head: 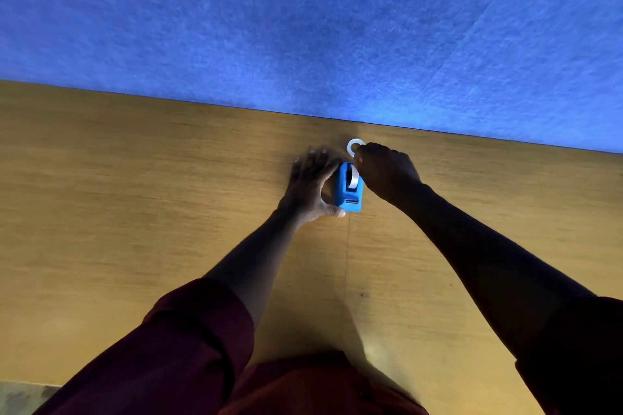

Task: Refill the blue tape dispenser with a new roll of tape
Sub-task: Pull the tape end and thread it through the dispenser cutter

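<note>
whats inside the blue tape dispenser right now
A pale roll of tape sits in the blue plastic tape dispenser. The right hand covers the roll's far end, so its hub is hidden. The left hand steadies the dispenser.

1. A wooden table with a yellow-brown grain filled the lower half of the view.
2. A thin seam ran across the tabletop from the near side toward the far edge.
3. A small dark mark sat on the wood just right of that seam.
4. A blue felt-like wall panel rose directly behind the table's far edge, with faint diagonal lines at its right.
5. A grey strip of floor showed at the bottom left corner.
</note>
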Action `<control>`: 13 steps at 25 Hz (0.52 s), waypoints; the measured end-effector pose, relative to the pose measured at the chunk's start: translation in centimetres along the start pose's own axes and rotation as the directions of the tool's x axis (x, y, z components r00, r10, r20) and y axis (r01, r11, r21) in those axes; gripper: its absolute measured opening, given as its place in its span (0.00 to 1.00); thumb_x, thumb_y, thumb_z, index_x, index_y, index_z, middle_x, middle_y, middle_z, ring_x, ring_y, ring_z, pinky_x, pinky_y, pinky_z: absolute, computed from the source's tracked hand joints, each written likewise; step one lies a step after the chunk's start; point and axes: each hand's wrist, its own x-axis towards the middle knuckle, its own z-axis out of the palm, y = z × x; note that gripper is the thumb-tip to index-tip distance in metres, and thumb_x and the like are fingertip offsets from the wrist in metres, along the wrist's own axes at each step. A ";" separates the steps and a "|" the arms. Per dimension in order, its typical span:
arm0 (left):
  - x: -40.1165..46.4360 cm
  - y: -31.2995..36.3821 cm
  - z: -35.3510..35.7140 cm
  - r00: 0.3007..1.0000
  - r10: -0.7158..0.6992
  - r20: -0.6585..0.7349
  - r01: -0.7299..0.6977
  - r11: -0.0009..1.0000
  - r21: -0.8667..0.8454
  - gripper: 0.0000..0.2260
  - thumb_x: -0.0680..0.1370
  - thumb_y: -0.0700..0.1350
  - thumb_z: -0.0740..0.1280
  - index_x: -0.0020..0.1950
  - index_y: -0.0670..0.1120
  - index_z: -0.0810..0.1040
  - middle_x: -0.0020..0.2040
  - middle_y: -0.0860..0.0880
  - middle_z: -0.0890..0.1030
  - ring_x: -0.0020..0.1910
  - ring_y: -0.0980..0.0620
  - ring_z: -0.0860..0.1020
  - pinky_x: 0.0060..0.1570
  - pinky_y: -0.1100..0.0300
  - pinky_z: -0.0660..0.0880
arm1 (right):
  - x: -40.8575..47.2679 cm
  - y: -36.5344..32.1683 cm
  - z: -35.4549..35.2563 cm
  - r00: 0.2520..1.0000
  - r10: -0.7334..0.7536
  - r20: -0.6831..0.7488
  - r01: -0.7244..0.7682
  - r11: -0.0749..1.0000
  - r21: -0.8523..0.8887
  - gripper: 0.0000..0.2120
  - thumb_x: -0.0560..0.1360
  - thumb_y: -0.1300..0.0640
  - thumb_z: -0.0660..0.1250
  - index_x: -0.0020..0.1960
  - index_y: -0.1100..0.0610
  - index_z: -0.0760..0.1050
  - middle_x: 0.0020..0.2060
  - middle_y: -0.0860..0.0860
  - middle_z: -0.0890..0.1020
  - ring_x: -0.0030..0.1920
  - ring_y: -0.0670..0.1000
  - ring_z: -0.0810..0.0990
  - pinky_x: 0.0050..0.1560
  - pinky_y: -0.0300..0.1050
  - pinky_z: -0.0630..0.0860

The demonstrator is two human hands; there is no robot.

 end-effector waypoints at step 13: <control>0.1 -0.1 0.2 1.000 -0.014 0.011 0.014 1.000 0.004 0.55 0.64 0.62 0.79 0.82 0.53 0.50 0.83 0.45 0.44 0.80 0.43 0.38 0.78 0.38 0.43 | -2.2 -1.1 0.8 0.997 0.028 -0.070 -0.027 0.999 0.025 0.08 0.82 0.56 0.63 0.53 0.60 0.77 0.42 0.54 0.82 0.33 0.51 0.79 0.30 0.40 0.67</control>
